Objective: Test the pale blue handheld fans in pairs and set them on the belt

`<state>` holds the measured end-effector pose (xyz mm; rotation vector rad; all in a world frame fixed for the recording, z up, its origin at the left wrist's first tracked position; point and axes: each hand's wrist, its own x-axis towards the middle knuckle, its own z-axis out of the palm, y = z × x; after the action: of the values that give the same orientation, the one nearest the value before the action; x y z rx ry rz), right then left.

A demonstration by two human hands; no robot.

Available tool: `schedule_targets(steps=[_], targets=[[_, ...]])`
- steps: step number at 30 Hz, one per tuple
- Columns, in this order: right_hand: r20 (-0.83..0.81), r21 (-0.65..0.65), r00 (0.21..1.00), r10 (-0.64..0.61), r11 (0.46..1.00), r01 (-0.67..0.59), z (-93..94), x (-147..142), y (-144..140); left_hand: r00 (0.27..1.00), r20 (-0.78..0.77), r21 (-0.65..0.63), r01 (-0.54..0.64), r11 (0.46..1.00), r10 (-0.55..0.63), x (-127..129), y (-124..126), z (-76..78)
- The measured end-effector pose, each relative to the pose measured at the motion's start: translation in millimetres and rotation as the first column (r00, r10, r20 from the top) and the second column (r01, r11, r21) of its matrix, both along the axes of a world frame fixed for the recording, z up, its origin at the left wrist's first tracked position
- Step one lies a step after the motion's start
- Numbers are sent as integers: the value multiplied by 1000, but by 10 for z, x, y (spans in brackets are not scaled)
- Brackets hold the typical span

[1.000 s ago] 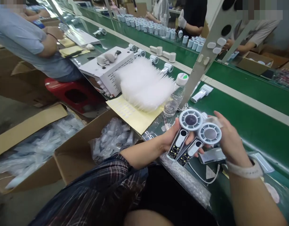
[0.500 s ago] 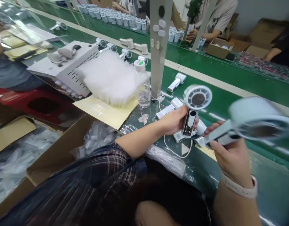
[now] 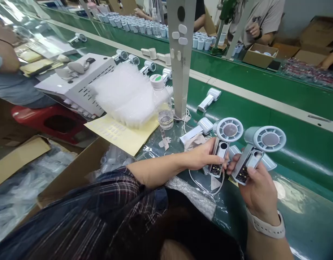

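My left hand (image 3: 203,155) is closed round the handle of a light-blue handheld fan (image 3: 228,130), its round ringed head up and its handle open on a circuit board. Beside it, my right hand (image 3: 260,184) grips a second handheld fan (image 3: 269,139), also with its board and a small pale cylinder showing in the handle. Behind the right-hand fan, part of another light-blue piece (image 3: 268,163) shows, mostly hidden. A further fan (image 3: 195,133) lies on the bench left of my left hand, near a white cable (image 3: 200,186).
A water bottle (image 3: 165,104) stands by the metal post (image 3: 180,79). White foam sheets (image 3: 128,92) lie on yellow paper (image 3: 120,135). One fan (image 3: 210,99) rests on the green belt (image 3: 245,108). Co-workers sit across the belt and at left. An open carton (image 3: 66,177) holds plastic bags.
The right-hand fan has swung left and away from me, now upright beside the left-hand one. My left hand and its fan sit slightly lower in view.
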<state>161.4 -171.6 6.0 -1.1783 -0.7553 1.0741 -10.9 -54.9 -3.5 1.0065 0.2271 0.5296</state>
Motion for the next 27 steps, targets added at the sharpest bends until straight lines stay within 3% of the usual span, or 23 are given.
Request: schedule_targets(steps=[4,9,15,18,23,27], targets=[[31,3,999,-18,1000,18,-16,-49,6,999,-31,121,12,993,-9,-29,33,-8],[-7,23,999,-35,999,36,54,-74,-7,998,-20,127,67,990,-65,-9,84,-34],[16,74,999,-32,997,31,93,-97,-30,996,-89,151,5,988,8,15,137,-107],[-24,71,998,-51,996,53,75,-109,-32,994,-102,97,-18,995,28,14,146,-129],[-133,-51,991,-5,999,-2,22,-68,-41,997,-76,4,-2,1000,2,-51,75,-118],[-203,-56,979,13,998,-25,42,-105,-69,999,-29,-206,24,978,-31,-128,-17,-108]])
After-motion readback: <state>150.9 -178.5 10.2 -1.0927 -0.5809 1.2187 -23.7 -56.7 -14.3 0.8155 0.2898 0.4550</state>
